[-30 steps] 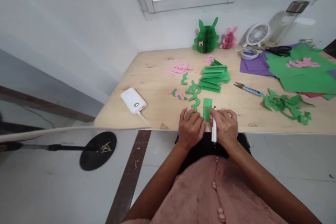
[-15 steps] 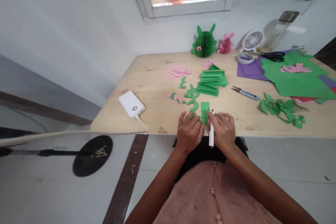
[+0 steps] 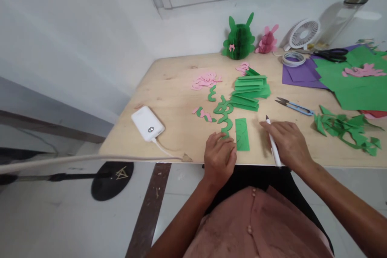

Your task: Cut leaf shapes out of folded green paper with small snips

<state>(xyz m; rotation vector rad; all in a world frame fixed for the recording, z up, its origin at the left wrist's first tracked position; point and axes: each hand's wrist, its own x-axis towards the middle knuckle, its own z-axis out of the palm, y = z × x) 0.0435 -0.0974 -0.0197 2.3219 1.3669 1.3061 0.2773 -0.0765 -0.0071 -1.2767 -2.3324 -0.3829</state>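
Note:
My right hand (image 3: pixel 288 143) holds a white pen (image 3: pixel 274 149) between thumb and fingers, its dark tip pointing away from me, just above the table at the right of a green paper strip (image 3: pixel 242 135). Faint curved lines show on the strip, which lies flat near the front edge. My left hand (image 3: pixel 220 156) rests at the strip's left side, fingers curled; what is under them, if anything, is hidden. Its fingertips partly cover the lowest of several curvy green cut-outs (image 3: pixel 223 107). Folded green paper strips (image 3: pixel 249 88) lie beyond.
Pink cut-outs (image 3: pixel 207 80) and a white power bank (image 3: pixel 148 123) with a cable lie left. To the right are thread snips (image 3: pixel 294 106), green scraps (image 3: pixel 347 131), coloured sheets (image 3: pixel 347 88), black scissors (image 3: pixel 331 54) and tape (image 3: pixel 293 59). Paper bunnies (image 3: pixel 240 40) and a fan (image 3: pixel 304 34) stand behind.
My right hand has moved right, away from the green strip, carrying the pen. My left hand stays near the strip's left side, and the whole strip now shows. The view has shifted slightly.

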